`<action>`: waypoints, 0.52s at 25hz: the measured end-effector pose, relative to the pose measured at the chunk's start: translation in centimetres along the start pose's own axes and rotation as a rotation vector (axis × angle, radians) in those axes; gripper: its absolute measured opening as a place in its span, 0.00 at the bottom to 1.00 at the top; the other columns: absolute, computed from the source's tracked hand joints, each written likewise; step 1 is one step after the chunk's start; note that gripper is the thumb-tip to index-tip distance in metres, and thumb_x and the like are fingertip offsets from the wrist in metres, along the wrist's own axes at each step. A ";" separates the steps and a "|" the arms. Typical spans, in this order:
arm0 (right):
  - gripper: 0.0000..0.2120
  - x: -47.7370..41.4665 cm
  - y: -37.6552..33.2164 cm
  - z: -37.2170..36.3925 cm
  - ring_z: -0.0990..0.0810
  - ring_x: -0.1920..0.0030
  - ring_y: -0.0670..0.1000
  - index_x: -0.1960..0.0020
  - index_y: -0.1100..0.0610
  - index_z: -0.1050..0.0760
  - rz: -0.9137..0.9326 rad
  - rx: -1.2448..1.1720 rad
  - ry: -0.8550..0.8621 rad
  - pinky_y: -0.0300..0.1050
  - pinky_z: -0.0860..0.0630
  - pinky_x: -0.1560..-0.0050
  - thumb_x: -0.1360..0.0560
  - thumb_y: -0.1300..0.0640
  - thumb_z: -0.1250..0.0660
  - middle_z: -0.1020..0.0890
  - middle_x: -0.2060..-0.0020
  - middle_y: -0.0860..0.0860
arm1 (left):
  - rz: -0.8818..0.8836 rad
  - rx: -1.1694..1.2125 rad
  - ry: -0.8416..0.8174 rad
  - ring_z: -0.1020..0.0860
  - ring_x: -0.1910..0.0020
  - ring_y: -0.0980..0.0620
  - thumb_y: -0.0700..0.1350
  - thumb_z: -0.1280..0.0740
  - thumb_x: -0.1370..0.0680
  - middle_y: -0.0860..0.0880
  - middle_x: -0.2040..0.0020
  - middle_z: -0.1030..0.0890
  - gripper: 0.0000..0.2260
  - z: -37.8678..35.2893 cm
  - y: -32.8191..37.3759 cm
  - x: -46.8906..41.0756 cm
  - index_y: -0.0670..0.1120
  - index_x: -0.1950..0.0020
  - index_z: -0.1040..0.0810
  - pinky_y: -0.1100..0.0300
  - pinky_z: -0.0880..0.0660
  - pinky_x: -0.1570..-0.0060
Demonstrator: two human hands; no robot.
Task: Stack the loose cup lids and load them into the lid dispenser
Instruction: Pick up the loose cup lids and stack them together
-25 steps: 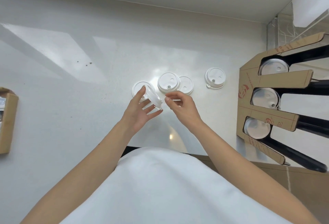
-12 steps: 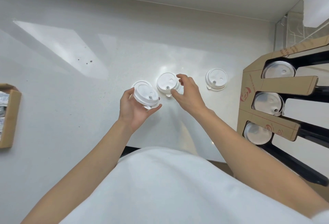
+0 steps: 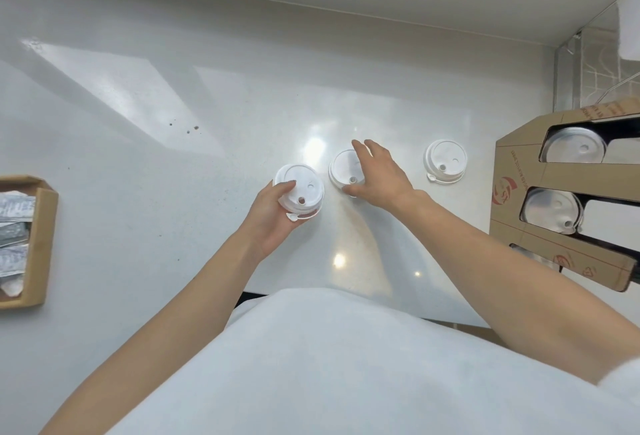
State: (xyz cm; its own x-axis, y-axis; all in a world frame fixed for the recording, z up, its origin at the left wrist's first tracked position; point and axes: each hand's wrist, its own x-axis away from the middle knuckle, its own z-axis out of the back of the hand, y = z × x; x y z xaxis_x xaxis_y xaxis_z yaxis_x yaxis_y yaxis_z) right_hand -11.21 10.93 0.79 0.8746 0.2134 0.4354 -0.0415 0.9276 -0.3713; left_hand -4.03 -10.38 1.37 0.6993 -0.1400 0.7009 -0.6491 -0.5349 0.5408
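My left hand (image 3: 273, 216) holds a small stack of white cup lids (image 3: 300, 190) from below, thumb on top, just above the white counter. Right beside it, my right hand (image 3: 377, 171) lies over another white lid (image 3: 343, 168) on the counter, thumb at its near rim and fingers across its far side; whether the lid is gripped I cannot tell. A third white lid (image 3: 445, 160) lies alone further right. The cardboard lid dispenser (image 3: 509, 189) stands at the right edge, with lids showing in its three slots.
A brown cardboard box (image 3: 38, 240) with silver packets sits at the left edge. The counter's front edge (image 3: 252, 293) runs just ahead of my white-clothed body. A clear rack (image 3: 588, 64) stands in the back right corner.
My left hand turned its lids flat and drew them slightly left. My right hand left the held lids, reached forward, and settled over the lid on the counter.
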 end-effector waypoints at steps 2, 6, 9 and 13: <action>0.41 -0.3 -0.2 -0.3 0.40 0.24 0.59 0.22 0.55 0.45 0.000 0.021 -0.018 0.53 0.34 0.32 0.29 0.51 0.28 0.39 0.24 0.57 | -0.048 -0.117 0.047 0.20 0.45 0.42 0.38 0.37 0.19 0.40 0.39 0.20 0.19 0.6 0.2 -0.3 0.38 0.28 0.29 0.53 0.21 0.51; 0.33 -0.5 -0.4 -1.1 0.31 0.32 0.62 0.27 0.59 0.38 0.018 0.088 0.036 0.52 0.29 0.40 0.28 0.54 0.30 0.30 0.33 0.57 | -0.066 -0.250 0.128 0.23 0.50 0.44 0.35 0.33 0.21 0.42 0.45 0.20 0.15 1.2 1.0 -0.2 0.40 0.34 0.24 0.55 0.29 0.57; 0.35 -0.1 -0.4 -1.3 0.32 0.31 0.62 0.25 0.59 0.38 0.024 0.042 0.066 0.51 0.33 0.35 0.27 0.52 0.29 0.30 0.30 0.57 | -0.052 -0.234 0.168 0.21 0.59 0.48 0.37 0.33 0.20 0.44 0.50 0.19 0.10 1.0 1.8 0.0 0.42 0.39 0.24 0.63 0.26 0.69; 0.38 0.9 -0.3 -1.3 0.34 0.27 0.59 0.23 0.57 0.39 0.037 -0.013 0.172 0.52 0.35 0.29 0.27 0.47 0.29 0.34 0.25 0.55 | -0.034 -0.199 0.136 0.20 0.55 0.47 0.41 0.38 0.17 0.44 0.49 0.19 0.10 1.2 2.4 -0.4 0.42 0.38 0.23 0.60 0.23 0.65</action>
State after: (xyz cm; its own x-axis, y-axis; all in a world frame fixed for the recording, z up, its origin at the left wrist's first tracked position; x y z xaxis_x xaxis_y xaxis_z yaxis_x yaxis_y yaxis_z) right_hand -9.81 10.42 0.26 0.9424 0.1910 0.2747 -0.0704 0.9159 -0.3953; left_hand -5.54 -12.61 1.85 0.6837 -0.0044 0.7297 -0.6816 -0.3610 0.6365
